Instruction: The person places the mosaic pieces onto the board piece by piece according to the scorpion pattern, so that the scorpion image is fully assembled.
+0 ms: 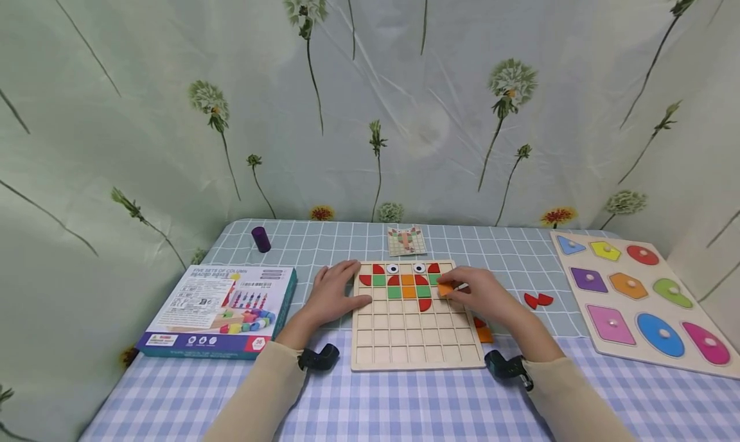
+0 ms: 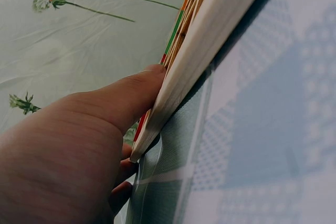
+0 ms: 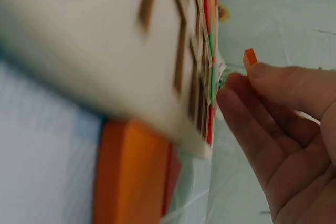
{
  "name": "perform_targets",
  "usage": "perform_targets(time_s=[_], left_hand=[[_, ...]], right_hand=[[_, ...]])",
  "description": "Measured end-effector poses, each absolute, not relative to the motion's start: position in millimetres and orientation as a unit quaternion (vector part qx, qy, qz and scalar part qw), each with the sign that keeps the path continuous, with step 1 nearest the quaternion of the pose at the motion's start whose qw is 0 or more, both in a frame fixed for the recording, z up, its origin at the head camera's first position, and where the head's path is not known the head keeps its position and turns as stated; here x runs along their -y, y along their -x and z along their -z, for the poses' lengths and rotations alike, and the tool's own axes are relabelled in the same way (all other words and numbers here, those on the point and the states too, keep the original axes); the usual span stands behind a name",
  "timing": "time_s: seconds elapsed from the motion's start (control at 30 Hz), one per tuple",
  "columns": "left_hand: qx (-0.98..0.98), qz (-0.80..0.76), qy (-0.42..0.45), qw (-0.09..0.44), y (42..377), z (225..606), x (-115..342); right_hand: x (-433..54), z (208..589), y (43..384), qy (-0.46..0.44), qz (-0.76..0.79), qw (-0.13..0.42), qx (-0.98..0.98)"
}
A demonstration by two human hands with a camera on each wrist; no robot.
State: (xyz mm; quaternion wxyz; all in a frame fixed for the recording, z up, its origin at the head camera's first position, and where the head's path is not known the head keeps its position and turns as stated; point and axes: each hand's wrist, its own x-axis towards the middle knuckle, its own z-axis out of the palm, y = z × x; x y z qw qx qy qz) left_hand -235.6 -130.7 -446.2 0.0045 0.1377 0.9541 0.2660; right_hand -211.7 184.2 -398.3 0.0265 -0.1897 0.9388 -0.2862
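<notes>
A wooden grid board (image 1: pixel 399 336) lies on the table, its upper rows partly filled with red, green and orange tiles and two eye tiles (image 1: pixel 419 269). My left hand (image 1: pixel 331 295) rests at the board's left edge, the thumb touching its rim and the other fingers along its side. Between thumb and fingertips my right hand (image 1: pixel 484 295) pinches an orange square tile (image 3: pixel 250 60) over the board's upper right, apart from its surface in the right wrist view. Beside the board's right edge lie another orange tile (image 3: pixel 131 174) and a red piece (image 3: pixel 171 177), partly hidden.
A small pattern card (image 1: pixel 406 241) lies behind the board. Two red pieces (image 1: pixel 530 300) sit to the right. A knobbed shape puzzle (image 1: pixel 630 313) is at far right. At left are a toy box (image 1: pixel 222 307) and a purple cylinder (image 1: pixel 261 239).
</notes>
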Motion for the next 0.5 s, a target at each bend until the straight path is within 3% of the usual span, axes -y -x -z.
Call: perform_targets(time_s=[0.5], left_hand=[[-0.956, -0.261, -0.133, 0.008, 236, 447, 131]], right_hand=[[-161, 394, 210, 0.229, 0.297, 0.042, -0.926]])
